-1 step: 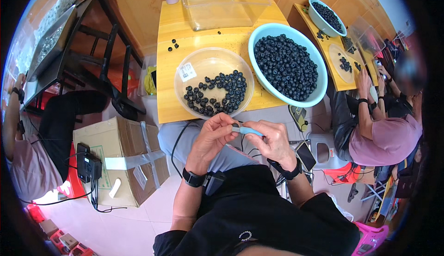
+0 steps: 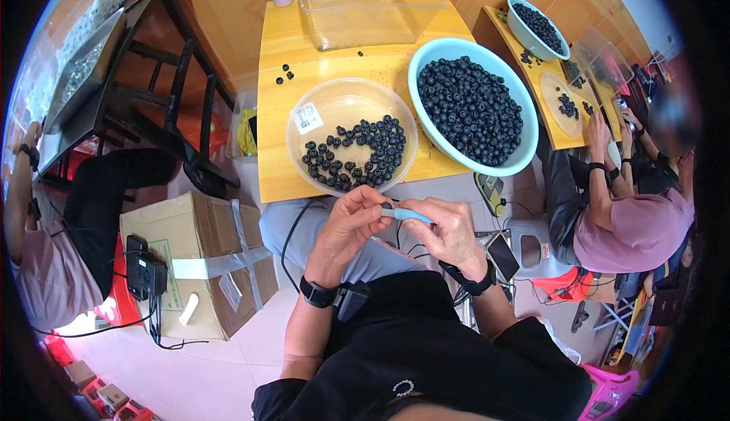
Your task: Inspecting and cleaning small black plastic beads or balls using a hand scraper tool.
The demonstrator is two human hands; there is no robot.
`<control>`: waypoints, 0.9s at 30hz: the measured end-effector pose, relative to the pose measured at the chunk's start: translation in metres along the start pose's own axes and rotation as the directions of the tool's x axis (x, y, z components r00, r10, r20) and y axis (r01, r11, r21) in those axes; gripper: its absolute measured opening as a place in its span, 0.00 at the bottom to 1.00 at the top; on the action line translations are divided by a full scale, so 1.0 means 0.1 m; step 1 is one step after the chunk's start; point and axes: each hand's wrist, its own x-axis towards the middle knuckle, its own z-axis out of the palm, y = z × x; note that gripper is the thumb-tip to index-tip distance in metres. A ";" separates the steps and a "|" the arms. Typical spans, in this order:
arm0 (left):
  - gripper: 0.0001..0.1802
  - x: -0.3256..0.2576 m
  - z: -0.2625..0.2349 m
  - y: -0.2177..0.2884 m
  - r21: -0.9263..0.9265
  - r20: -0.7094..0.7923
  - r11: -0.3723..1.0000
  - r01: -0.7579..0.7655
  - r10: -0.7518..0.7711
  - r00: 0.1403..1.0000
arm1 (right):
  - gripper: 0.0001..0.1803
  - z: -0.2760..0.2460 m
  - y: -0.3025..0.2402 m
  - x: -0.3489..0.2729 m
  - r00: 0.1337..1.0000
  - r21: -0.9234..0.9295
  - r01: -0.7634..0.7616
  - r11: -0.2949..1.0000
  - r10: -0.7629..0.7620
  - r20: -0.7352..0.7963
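Over my lap, my left hand (image 2: 350, 222) pinches a small round black part (image 2: 387, 207) between thumb and fingers. My right hand (image 2: 450, 232) grips a small tool with a light-blue handle (image 2: 413, 216). Its short greyish tip meets the black part; the exact kind of tool is too small to tell. Just beyond my hands, a shallow clear round tray (image 2: 334, 94) on the yellow table holds many loose black parts (image 2: 384, 147), each round with a hole in the middle. To its right stands a pale-blue basin (image 2: 525, 151) heaped with the same black parts (image 2: 471, 109).
A clear plastic bin (image 2: 365, 33) sits at the back of the yellow table (image 2: 277, 128). Several loose parts (image 2: 284, 73) lie at its left. A taped cardboard box (image 2: 179, 227) stands on the floor at left. Other people (image 2: 631, 223) sit at a table on the right.
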 end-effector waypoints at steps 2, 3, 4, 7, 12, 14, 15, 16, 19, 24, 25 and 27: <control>0.07 -0.01 -0.01 0.01 0.013 -0.021 1.000 0.007 -0.007 1.000 | 0.10 0.02 0.02 0.00 1.000 0.003 0.019 1.000 -0.019 -0.017; 0.07 -0.01 -0.01 0.01 0.027 -0.039 0.999 0.018 -0.017 0.999 | 0.10 0.04 0.04 0.00 0.999 0.003 0.037 0.999 -0.037 -0.037; 0.07 -0.02 0.01 0.02 0.026 -0.039 0.999 0.020 -0.019 0.999 | 0.10 0.04 0.09 0.01 0.999 0.002 0.036 0.999 -0.035 -0.038; 0.08 -0.05 0.08 0.03 0.055 0.105 0.997 0.063 -0.069 0.992 | 0.10 0.04 0.30 0.01 0.993 -0.056 -0.061 0.997 0.055 -0.100; 0.09 -0.01 0.05 -0.02 0.134 -0.075 0.991 0.025 -0.015 0.997 | 0.12 0.01 0.06 0.02 0.989 0.164 -0.074 0.984 0.094 -0.116; 0.09 0.00 0.07 -0.04 0.122 -0.055 0.991 0.055 -0.048 0.997 | 0.13 0.04 0.00 0.04 0.985 0.232 -0.034 0.972 0.072 -0.159; 0.09 -0.01 0.08 -0.04 0.111 -0.050 0.991 0.071 -0.066 0.997 | 0.14 0.05 -0.02 0.04 0.995 0.272 -0.014 0.962 0.041 -0.091; 0.09 -0.01 0.08 -0.04 0.113 -0.038 0.990 0.083 -0.079 0.996 | 0.16 0.05 -0.02 0.05 1.000 0.314 0.003 0.949 0.005 -0.024; 0.11 -0.03 0.10 -0.02 0.095 -0.008 0.986 0.140 -0.140 0.990 | 0.13 0.08 0.03 0.00 0.999 0.415 -0.049 0.909 0.038 0.035; 0.11 -0.01 0.00 -0.05 0.105 0.042 0.970 0.218 -0.223 0.974 | 0.08 0.16 0.15 -0.08 0.982 0.655 -0.186 0.732 0.136 0.127; 0.11 -0.01 -0.01 -0.06 0.104 0.053 0.967 0.234 -0.240 0.969 | 0.08 0.16 0.15 -0.09 0.982 0.656 -0.186 0.732 0.137 0.127; 0.11 -0.02 -0.03 -0.06 0.095 0.069 0.965 0.245 -0.252 0.965 | 0.08 0.16 0.14 -0.10 0.911 0.722 -0.409 0.558 0.293 0.289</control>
